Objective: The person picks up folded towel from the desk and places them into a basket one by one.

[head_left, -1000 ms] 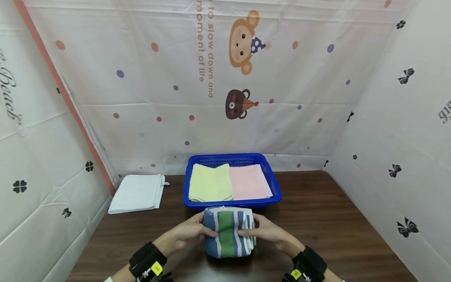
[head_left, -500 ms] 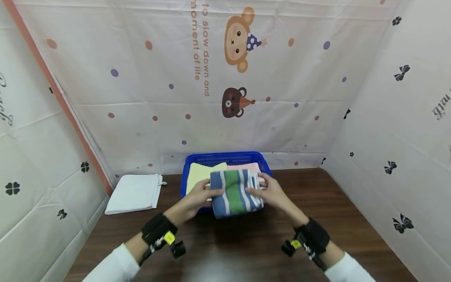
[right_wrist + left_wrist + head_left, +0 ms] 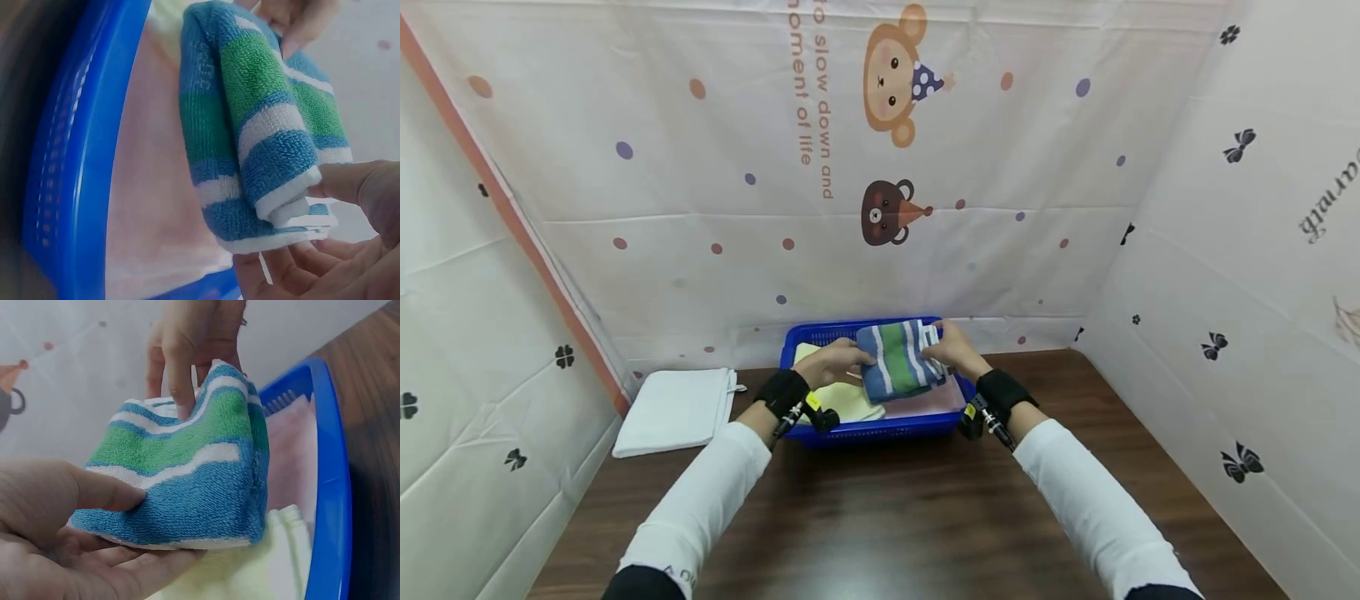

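Note:
A folded towel striped blue, green and white [image 3: 898, 360] hangs in the air above the blue basket [image 3: 880, 429]. My left hand [image 3: 848, 362] grips its left end, thumb on top [image 3: 94, 490] and fingers underneath. My right hand [image 3: 936, 352] pinches the opposite end, where the folded layers show [image 3: 294, 200]. Under the striped towel [image 3: 187, 481], a folded yellow towel [image 3: 842, 402] lies in the basket's left half and a folded pink towel [image 3: 928, 402] in its right half.
A folded white towel [image 3: 673, 410] lies on the dark wooden table [image 3: 887, 517] left of the basket. Printed sheets wall in the table at the back and on both sides. The basket stands against the back sheet.
Both hands have lifted the striped towel from the table in front of the basket and carried it away from me, so it now hangs over the towels in the basket.

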Tool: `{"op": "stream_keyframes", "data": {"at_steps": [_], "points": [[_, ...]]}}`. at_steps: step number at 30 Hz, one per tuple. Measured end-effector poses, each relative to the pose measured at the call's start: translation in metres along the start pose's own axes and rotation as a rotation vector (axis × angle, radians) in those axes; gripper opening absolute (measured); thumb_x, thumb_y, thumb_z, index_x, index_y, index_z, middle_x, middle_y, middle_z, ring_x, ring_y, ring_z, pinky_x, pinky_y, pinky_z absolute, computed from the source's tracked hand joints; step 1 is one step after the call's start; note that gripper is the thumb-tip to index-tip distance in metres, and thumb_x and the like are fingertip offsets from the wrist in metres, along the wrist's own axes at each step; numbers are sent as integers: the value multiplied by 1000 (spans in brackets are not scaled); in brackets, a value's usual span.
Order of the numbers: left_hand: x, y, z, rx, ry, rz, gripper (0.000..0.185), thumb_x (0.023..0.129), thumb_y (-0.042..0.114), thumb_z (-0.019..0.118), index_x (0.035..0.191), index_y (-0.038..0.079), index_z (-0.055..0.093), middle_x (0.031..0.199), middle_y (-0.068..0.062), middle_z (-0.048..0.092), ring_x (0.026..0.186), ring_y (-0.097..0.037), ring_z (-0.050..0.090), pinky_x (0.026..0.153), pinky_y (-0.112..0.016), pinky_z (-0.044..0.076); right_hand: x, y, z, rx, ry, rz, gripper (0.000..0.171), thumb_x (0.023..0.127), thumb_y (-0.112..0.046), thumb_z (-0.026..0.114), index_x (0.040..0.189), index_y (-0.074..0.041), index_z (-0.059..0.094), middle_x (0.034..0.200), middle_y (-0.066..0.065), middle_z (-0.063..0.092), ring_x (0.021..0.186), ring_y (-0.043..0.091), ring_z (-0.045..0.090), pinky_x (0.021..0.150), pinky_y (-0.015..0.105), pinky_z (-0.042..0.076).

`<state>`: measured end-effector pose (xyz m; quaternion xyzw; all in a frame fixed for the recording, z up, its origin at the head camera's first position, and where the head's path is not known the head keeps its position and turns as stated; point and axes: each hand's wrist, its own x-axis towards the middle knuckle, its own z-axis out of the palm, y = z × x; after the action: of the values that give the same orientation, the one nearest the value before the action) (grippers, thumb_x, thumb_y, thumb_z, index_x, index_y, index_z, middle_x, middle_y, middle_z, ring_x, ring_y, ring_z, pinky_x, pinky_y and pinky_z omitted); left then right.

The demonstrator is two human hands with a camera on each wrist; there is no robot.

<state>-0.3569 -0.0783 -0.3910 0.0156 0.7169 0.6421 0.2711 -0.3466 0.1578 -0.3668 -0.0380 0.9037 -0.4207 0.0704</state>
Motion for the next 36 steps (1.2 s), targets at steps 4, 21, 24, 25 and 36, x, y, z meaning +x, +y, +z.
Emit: {"op": "stream_keyframes", "data": {"at_steps": [4, 21, 24, 25, 36], "points": [[10, -7, 6, 5, 6, -3, 49, 103, 5, 58, 146, -12, 42, 139, -31, 58, 133, -40, 58, 108, -47, 52, 5, 12, 1, -10, -12, 30, 71, 95, -7, 66, 154, 7, 29, 138, 36, 49, 66, 17, 36, 59, 32, 33], [-2, -20, 6, 271, 126, 2, 11, 91, 6, 75, 92, -4, 72, 68, -7, 66, 57, -13, 64, 70, -32, 63, 12, 28, 27, -375, -50, 57, 27, 88, -6, 71, 111, 6, 65, 91, 18, 67, 61, 22, 61, 58, 36, 57], [-5, -17, 2, 325, 59, 6, 18, 95, 0, 66, 111, -8, 68, 81, -12, 70, 67, -16, 66, 81, -36, 63, 16, 30, 27, -380, -84, 36, 15, 88, -3, 70, 77, -2, 59, 63, 8, 54, 52, 20, 61, 55, 37, 60], [-4, -15, 0, 334, 36, -8, 22, 97, 0, 63, 118, -7, 66, 89, -15, 71, 71, -18, 67, 83, -37, 63, 18, 30, 27, -389, -90, 33, 21, 88, -3, 69, 72, -5, 56, 59, 5, 51, 50, 20, 61, 55, 37, 60], [-38, 19, -40, 531, -208, -50, 50, 108, 21, 50, 151, -4, 42, 142, -29, 57, 128, -39, 61, 108, -45, 52, 10, 15, 7, -423, -86, -11, 25, 93, -12, 71, 74, -5, 57, 59, -2, 44, 54, 15, 53, 58, 34, 58]]}}
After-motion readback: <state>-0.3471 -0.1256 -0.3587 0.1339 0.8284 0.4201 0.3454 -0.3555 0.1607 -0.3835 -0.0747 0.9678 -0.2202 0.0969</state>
